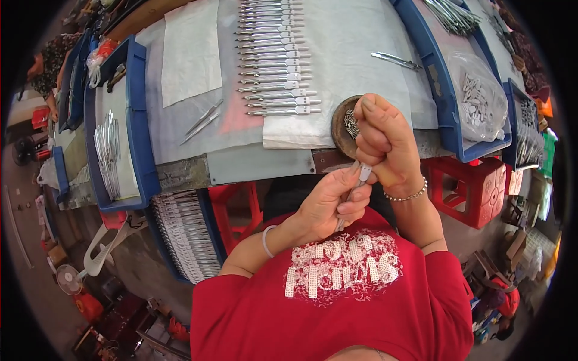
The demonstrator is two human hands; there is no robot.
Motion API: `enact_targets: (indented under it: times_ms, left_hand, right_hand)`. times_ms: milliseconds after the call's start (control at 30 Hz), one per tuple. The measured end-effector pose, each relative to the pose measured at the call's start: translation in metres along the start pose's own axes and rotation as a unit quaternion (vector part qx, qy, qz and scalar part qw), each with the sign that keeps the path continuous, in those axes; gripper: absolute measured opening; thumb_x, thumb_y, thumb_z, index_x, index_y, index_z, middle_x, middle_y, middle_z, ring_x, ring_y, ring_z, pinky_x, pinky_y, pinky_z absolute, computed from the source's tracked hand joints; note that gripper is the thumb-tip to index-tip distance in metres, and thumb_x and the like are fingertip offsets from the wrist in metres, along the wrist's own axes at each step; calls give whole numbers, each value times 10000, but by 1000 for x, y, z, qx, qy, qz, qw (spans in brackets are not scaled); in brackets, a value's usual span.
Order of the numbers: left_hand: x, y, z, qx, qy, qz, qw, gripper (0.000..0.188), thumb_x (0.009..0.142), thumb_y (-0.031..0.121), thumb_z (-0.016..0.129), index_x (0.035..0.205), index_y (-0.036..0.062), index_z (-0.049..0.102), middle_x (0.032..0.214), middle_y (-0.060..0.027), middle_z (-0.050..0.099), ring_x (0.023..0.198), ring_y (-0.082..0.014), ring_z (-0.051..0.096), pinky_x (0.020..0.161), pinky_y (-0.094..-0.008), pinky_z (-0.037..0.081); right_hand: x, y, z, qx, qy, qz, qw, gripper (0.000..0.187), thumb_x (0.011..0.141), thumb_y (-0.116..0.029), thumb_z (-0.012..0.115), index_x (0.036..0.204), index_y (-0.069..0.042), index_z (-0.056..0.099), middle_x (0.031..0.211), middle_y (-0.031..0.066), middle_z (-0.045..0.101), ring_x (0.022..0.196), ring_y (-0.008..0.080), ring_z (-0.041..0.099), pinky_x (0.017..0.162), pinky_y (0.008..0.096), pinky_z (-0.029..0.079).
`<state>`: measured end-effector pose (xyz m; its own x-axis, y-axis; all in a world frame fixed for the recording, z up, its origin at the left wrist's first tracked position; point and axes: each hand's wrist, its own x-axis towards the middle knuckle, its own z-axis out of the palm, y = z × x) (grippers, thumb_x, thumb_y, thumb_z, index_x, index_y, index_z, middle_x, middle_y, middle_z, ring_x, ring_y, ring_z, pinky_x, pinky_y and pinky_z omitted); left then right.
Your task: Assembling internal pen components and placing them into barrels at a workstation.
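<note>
My left hand (330, 200) grips a slim metal tool (355, 191), like tweezers, close to my chest. My right hand (385, 144) is closed in a fist at the tool's upper end, pinching it from above. Just behind my right hand sits a round dark dish (341, 129) with small metal parts in it. On a white cloth (337, 54) on the bench lies a neat row of several finished metal tools (274, 57).
Blue trays stand left (137, 120) and right (442, 96); the left one holds metal tools, the right one a clear bag of parts (481, 99). Two loose tools (203, 120) lie on the bench. Red stools (475, 186) stand under it. Another tray of tools (186, 234) sits lower left.
</note>
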<state>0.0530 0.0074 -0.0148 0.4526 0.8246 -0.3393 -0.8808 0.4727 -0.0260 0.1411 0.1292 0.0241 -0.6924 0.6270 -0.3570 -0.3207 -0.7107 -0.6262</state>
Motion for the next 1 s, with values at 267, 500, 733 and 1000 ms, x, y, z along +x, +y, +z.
enact_targets:
  times_ms: [267, 500, 733, 1000]
  left_hand:
    - [8, -3, -5, -122, -64, -36, 990, 286, 963, 319, 426, 1029, 47, 486, 697, 15, 450, 458, -38, 345, 420, -181, 274]
    - [8, 1, -7, -114, -55, -33, 991, 292, 973, 320, 397, 1023, 40, 464, 688, 20, 426, 462, -33, 347, 406, -174, 271]
    - [6, 6, -9, -126, -53, -29, 990, 280, 969, 302, 409, 1033, 36, 469, 696, 14, 431, 462, -35, 347, 410, -179, 278]
    - [-11, 31, -19, -24, 9, 70, 997, 298, 972, 304, 402, 1036, 33, 509, 674, 14, 433, 436, -39, 308, 410, -184, 265]
  right_hand:
    - [8, -1, -8, 39, 15, 12, 999, 188, 957, -208, 445, 883, -47, 510, 469, -87, 240, 366, 11, 155, 331, 185, 125]
    - [12, -2, -7, 46, 12, 23, 999, 187, 939, -183, 481, 872, -18, 538, 473, -71, 275, 388, 23, 184, 347, 193, 141]
    - [15, 0, -14, 14, -12, -13, 1000, 169, 936, -161, 483, 963, -5, 543, 582, -21, 434, 453, 44, 336, 411, 186, 297]
    - [3, -36, -66, -609, 35, -191, 769, 96, 847, -48, 564, 927, 1, 580, 879, 71, 602, 769, 165, 573, 675, 259, 448]
